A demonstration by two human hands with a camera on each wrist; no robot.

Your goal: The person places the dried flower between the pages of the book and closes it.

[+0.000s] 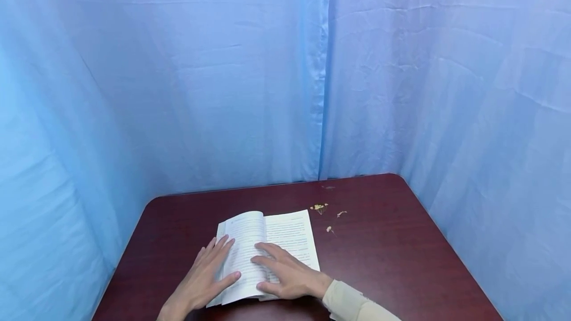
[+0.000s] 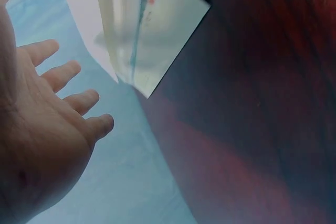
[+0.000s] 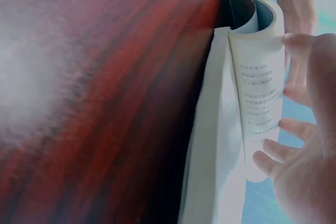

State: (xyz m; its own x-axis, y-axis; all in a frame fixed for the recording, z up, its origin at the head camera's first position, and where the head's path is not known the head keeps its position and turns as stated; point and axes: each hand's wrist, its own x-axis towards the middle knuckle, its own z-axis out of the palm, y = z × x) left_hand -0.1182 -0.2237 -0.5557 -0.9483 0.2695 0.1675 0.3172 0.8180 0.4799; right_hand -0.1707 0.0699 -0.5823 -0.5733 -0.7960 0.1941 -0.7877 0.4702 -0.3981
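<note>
An open paperback book (image 1: 287, 229) lies near the front of the table, with its left pages bowed up in a curve. My left hand (image 1: 202, 276) spreads its fingers along the left side of the book, fingertips and thumb over the left page. In the left wrist view those fingers (image 2: 86, 100) extend with nothing between them. My right hand (image 1: 290, 276) reaches across the right page, and its fingertips meet the bowed leaf near the spine. The right wrist view shows the right fingers (image 3: 294, 129) spread along the curved printed page (image 3: 260, 95). Neither hand grips anything.
Beyond the book's upper right corner lie small dried flowers: a yellowish cluster (image 1: 319, 207), a thin sprig (image 1: 341, 213) and a single pale bloom (image 1: 330, 230). The dark red wooden table (image 1: 392, 261) has rounded far corners. Blue curtains (image 1: 241, 88) hang around it.
</note>
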